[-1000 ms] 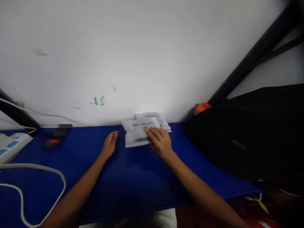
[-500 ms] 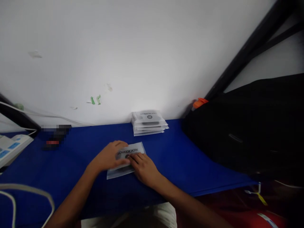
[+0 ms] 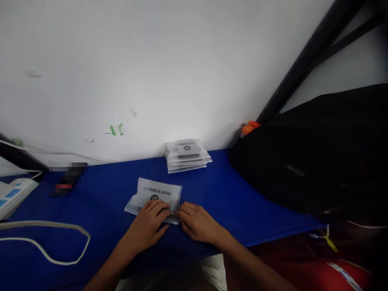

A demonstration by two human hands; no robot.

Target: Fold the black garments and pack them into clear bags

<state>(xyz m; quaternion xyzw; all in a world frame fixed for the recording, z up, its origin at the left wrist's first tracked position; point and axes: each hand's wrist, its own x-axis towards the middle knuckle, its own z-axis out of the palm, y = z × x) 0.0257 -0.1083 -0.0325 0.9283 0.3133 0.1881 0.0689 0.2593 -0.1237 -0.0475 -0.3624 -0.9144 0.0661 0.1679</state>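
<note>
White pouch [image 3: 165, 190] on blue cloth [image 3: 221, 194]; L hand [image 3: 149, 222] loose atop, thumb apart; R hand [image 3: 195, 221] at edge, grip unclear.

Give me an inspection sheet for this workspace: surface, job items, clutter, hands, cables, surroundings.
Surface: blue, cloth-like surface; light creases along its near right edge.
Job items: one loose packet marked ROCKBROS in front of the person; a stack of similar packets by the wall, edges uneven.
Clutter: dark object at left, pixelated, identity unclear; power strip at far left.
Hands: left hand over the loose packet's near part; right hand at its right edge, grip unclear.
Cables: looped white cable at left; thin cable along the wall.
Surroundings: white wall with green scraps; large black item at right; co-workers: nothing seen.
</note>
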